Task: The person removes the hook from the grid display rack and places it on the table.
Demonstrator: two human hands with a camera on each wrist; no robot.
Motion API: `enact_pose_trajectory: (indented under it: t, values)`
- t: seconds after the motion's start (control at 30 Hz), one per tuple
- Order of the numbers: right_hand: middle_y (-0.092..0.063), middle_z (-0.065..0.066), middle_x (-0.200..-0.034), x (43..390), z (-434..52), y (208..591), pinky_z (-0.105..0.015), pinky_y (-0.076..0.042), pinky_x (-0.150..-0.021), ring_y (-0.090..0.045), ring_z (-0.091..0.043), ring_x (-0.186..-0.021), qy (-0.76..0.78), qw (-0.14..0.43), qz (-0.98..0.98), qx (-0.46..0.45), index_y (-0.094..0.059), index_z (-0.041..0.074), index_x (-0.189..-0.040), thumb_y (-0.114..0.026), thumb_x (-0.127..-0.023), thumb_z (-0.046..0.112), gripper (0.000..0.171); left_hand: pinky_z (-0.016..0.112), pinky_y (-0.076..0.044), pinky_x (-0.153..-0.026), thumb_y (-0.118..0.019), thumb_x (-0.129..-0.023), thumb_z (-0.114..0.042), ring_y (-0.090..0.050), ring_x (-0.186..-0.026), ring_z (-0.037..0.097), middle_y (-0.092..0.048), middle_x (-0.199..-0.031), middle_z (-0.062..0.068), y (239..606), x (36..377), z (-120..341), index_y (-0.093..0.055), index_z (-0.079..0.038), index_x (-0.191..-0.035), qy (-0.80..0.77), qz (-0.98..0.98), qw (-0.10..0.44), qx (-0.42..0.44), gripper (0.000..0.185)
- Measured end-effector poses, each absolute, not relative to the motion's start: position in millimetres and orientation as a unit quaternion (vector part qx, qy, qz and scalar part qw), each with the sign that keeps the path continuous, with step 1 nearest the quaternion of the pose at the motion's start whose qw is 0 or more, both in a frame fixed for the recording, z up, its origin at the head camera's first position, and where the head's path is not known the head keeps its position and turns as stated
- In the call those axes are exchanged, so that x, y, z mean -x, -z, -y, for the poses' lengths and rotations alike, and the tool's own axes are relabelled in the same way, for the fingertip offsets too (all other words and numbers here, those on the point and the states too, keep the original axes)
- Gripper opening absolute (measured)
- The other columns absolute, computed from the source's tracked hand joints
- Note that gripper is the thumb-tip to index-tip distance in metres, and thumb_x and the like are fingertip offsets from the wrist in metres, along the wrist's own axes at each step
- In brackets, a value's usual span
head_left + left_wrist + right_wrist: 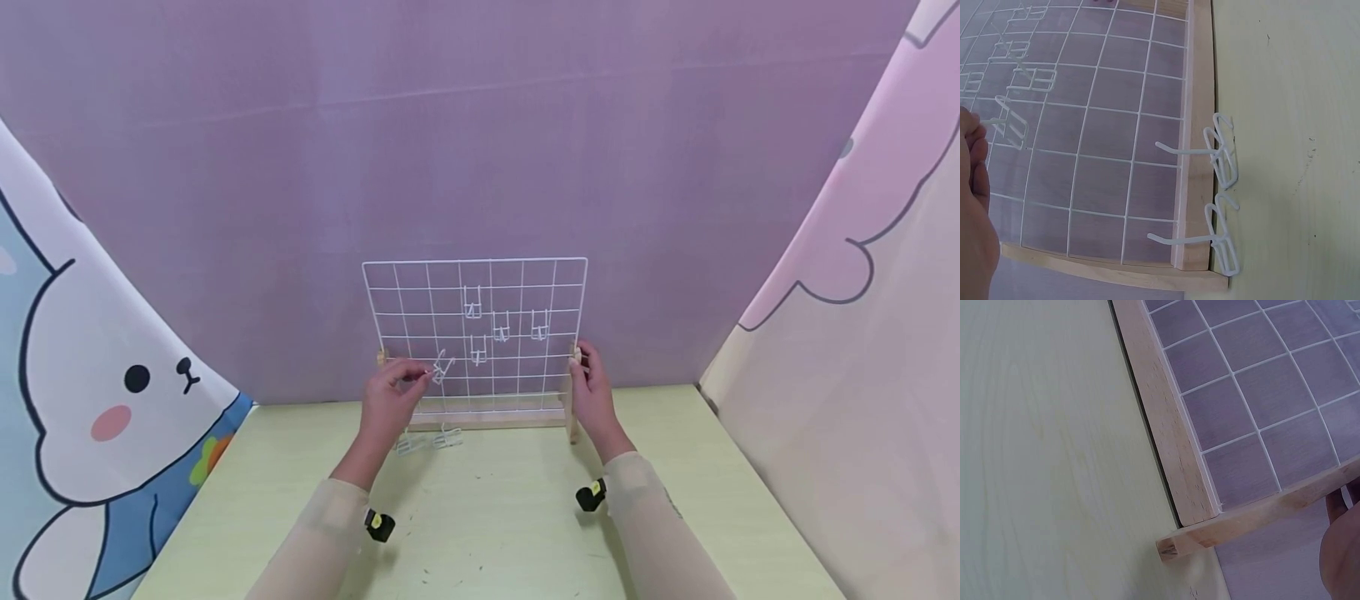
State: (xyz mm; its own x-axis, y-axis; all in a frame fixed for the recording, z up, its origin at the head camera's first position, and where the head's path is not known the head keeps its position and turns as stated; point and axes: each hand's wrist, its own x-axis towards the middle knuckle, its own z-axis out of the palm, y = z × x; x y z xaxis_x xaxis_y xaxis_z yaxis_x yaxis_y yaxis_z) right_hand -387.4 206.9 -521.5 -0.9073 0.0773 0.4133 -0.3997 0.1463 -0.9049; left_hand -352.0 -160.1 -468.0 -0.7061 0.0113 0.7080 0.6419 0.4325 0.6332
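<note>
Here, a white wire hook [441,367] sits at the lower left of the upright wire grid [405,308], pinched in the left hand [390,396] grip; the right hand [592,392] clasps the grid's right wooden post [573,392]. Two spare hooks [431,440] lie on the table [495,517] before the grid.

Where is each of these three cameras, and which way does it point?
Head: worn on the head, looking forward and down at the wire grid; both forearms, left hand and right hand show.
Left wrist: on the left wrist, facing the grid and two loose hooks on the table; fingers at the edge.
Right wrist: on the right wrist, facing the wooden stand; a sliver of hand.
Shared: all see the grid.
</note>
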Motion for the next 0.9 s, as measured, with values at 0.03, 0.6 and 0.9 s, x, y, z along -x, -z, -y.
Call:
enact_pose_trajectory:
  t: [0.03, 0.6, 0.9]
  values:
    - [-0.048, -0.024, -0.159, 387.8, -207.3, 521.8, -0.073, -0.047, -0.112, -0.05, -0.051, -0.141, -0.643, 0.184, 0.735, -0.109, -0.039, 0.013, -0.166, -0.044, -0.121, 0.026, 0.047, 0.018, -0.057, -0.08, -0.089, -0.092, 0.0, -0.071, -0.091, 0.018, -0.079, -0.099, -0.001, 468.3, 351.4, 159.9, -0.085, -0.011, -0.1, 0.49, 0.784, 0.318, 0.208, 0.013]
    - [-0.05, -0.025, -0.156, 391.0, -208.9, 524.9, -0.072, -0.048, -0.111, -0.051, -0.053, -0.137, -0.641, 0.196, 0.734, -0.112, -0.041, 0.012, -0.164, -0.046, -0.121, 0.026, 0.046, 0.027, -0.061, -0.076, -0.084, -0.095, 0.002, -0.069, -0.089, 0.019, -0.078, -0.098, 0.012, 472.8, 347.3, 153.3, -0.085, -0.01, -0.101, 0.498, 0.793, 0.275, 0.217, 0.013]
    - [-0.051, -0.025, -0.155, 392.9, -208.9, 527.2, -0.071, -0.049, -0.111, -0.054, -0.05, -0.136, -0.637, 0.205, 0.735, -0.115, -0.043, 0.012, -0.163, -0.047, -0.121, 0.028, 0.045, 0.022, -0.059, -0.076, -0.085, -0.093, 0.003, -0.069, -0.088, 0.017, -0.078, -0.097, 0.01, 476.8, 348.1, 148.4, -0.085, -0.008, -0.102, 0.505, 0.793, 0.261, 0.218, 0.014]
